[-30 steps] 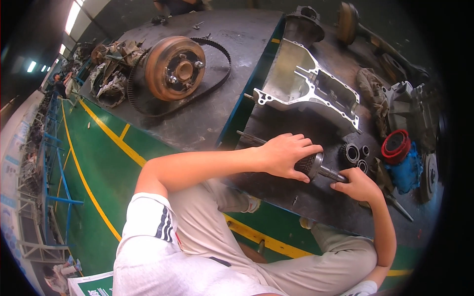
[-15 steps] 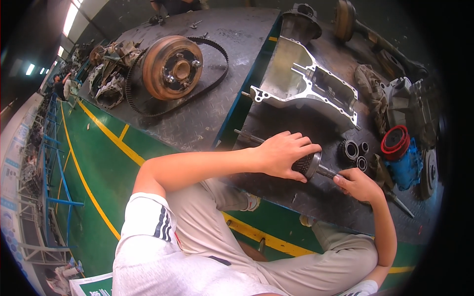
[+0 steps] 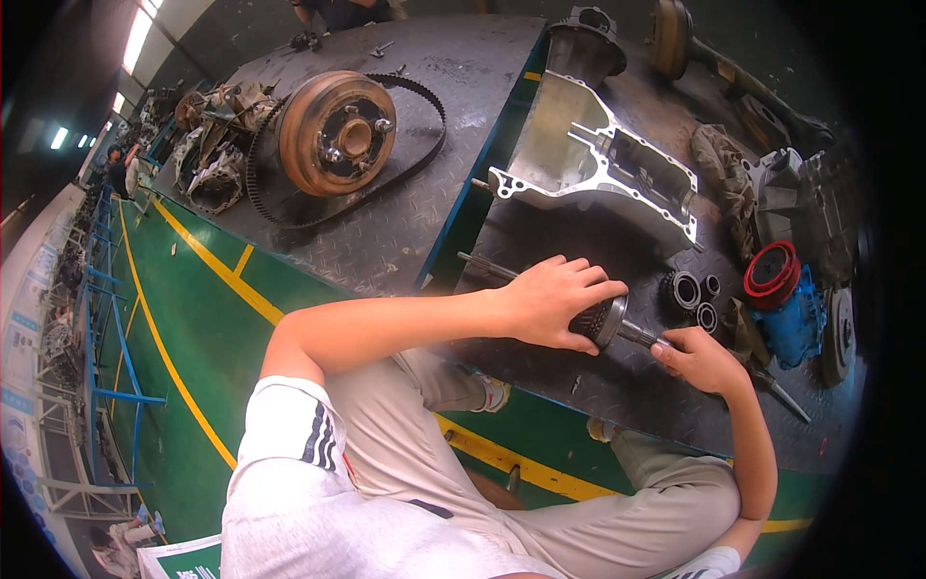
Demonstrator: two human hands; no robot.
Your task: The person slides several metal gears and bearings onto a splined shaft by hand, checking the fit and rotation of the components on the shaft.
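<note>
The person wears a pale grey-white, short-sleeved shirt (image 3: 299, 531), three dark stripes (image 3: 319, 439) banding its left sleeve (image 3: 272, 415), loose beige trousers (image 3: 429, 439) and a light-coloured shoe (image 3: 495, 395). The hands (image 3: 555, 304) are bare.

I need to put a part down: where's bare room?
Bare: the left dark steel tabletop between the toothed black belt and the tabletop's right edge; narrower, the shaded strip between the open silver metal housing and the grey geared steel shaft held by the left hand and right hand. Crowded: farther right, grey metal rings, red-topped blue casing.
</note>
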